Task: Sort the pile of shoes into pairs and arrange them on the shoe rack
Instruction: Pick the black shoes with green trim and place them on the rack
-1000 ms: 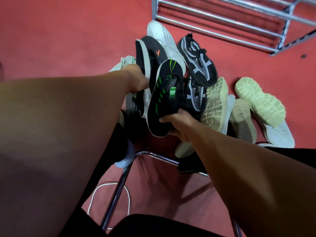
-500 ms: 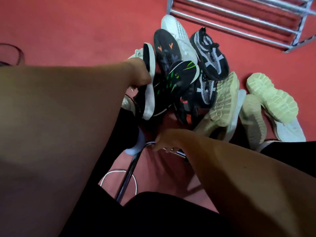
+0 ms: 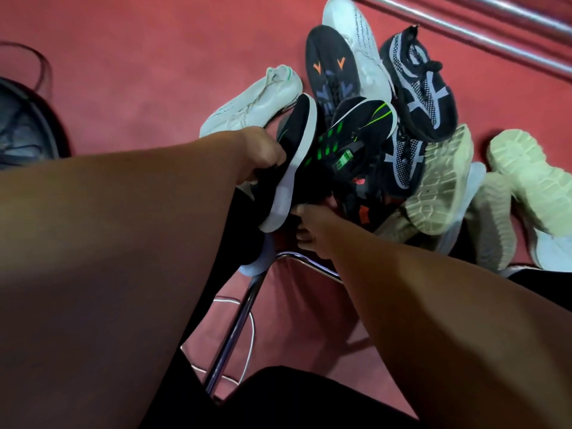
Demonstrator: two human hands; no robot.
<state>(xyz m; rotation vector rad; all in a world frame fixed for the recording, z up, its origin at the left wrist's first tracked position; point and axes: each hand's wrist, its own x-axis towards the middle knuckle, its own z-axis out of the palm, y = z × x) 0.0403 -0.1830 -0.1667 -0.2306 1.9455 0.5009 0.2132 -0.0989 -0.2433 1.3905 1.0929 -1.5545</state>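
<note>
Since half a second ago the right hand [image 3: 312, 226] has left the chrome chair frame [image 3: 244, 308] and reached forward to the near edge of the shoe pile; its fingers are curled toward the dark shoes, but whether they grip anything I cannot tell. Nearest, a white cable [image 3: 247, 332] loops on the red floor [image 3: 139, 72] under the frame. The left hand [image 3: 263, 148] is clamped on a black shoe with a white sole [image 3: 291, 156], held tilted above the pile. Just beside it lies a black shoe with green stripes [image 3: 356, 134], blocking the shoes beneath. Pale upturned soles [image 3: 439, 187] crowd the right side. Farther off lie a mint-white sneaker [image 3: 253, 105], a black shoe with orange marks [image 3: 331, 66] and a black-and-grey knit shoe [image 3: 418, 88]. Shoe rack bars [image 3: 495, 29] cross the far right corner.
</note>
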